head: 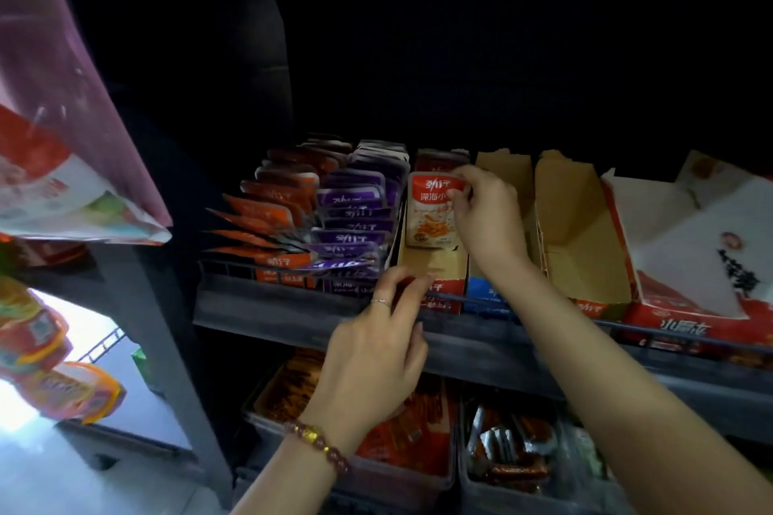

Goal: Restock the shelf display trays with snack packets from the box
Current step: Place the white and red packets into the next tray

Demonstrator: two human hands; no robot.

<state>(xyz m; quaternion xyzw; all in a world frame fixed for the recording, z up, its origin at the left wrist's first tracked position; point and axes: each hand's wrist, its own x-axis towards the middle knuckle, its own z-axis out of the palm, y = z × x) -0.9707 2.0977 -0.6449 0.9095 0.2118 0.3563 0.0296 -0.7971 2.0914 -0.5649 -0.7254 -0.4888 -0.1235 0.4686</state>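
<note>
Your left wrist, wearing a reddish-brown bead bracelet [318, 441], is sitting nearest the lens. Your left hand [376, 355] is curling its fingers round the front wall of a narrow brown cardboard display tray [431, 265] with a red printed front, and a thin ring [380, 302] is showing on one finger. Just beyond it, your right hand [487, 217] is pinching the top right corner of a red-and-white foil snack packet [428, 217] between thumb and fingertips. That packet is standing upright inside the same tray, just in front of more red packets [439, 159] at the back. Left of your hands, purple packets [355, 213] and orange packets [267, 213] are leaning in rows. Right of your right hand, a wider brown cardboard tray [581, 230] is sitting open. Below your left hand, dark plastic bins [401, 485] are holding red packets.
</note>
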